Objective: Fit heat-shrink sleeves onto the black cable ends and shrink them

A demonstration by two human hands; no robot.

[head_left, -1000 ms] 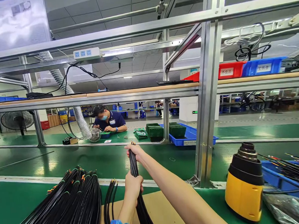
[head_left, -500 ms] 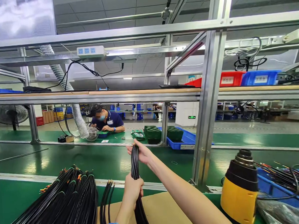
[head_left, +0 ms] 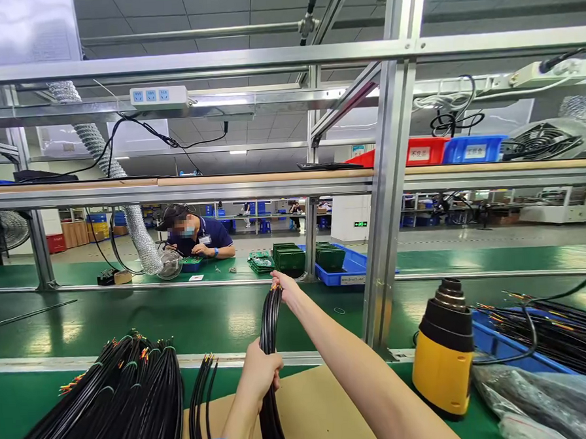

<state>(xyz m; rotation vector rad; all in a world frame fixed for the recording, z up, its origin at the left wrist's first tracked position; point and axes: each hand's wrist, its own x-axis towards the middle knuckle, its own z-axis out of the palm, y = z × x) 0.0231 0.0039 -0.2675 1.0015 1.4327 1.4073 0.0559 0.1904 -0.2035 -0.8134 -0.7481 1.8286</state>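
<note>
The black cable bundle (head_left: 269, 335) stands raised over the brown sheet (head_left: 327, 408) on the worktop (head_left: 7, 392), its top showing against the green surface past the worktop's far edge and its lower part running out of view at the bottom. The left hand (head_left: 258, 371) stays clamped around it partway up, fingers curled over the strands, much as it was a second ago. The change is at the top: the right hand (head_left: 287, 288) was wrapped just under the tips, then loosened with some fingers spread, and now sits behind and to the right of the orange tips (head_left: 275, 286). Its fingers are partly hidden there and appear to touch the ends; whether they are pinched on them I cannot tell. The upper strands now lean right and bow slightly, where they stood straighter. My reading is that the left hand carries the hold while the right works only on the ends. Nothing around them appears disturbed: the short loose cables (head_left: 199, 395) lie just left of the left forearm, the large cable pile (head_left: 131, 411) beyond them toward the worktop's left side, and the yellow heat gun (head_left: 443, 369) stands upright to the right.
</note>
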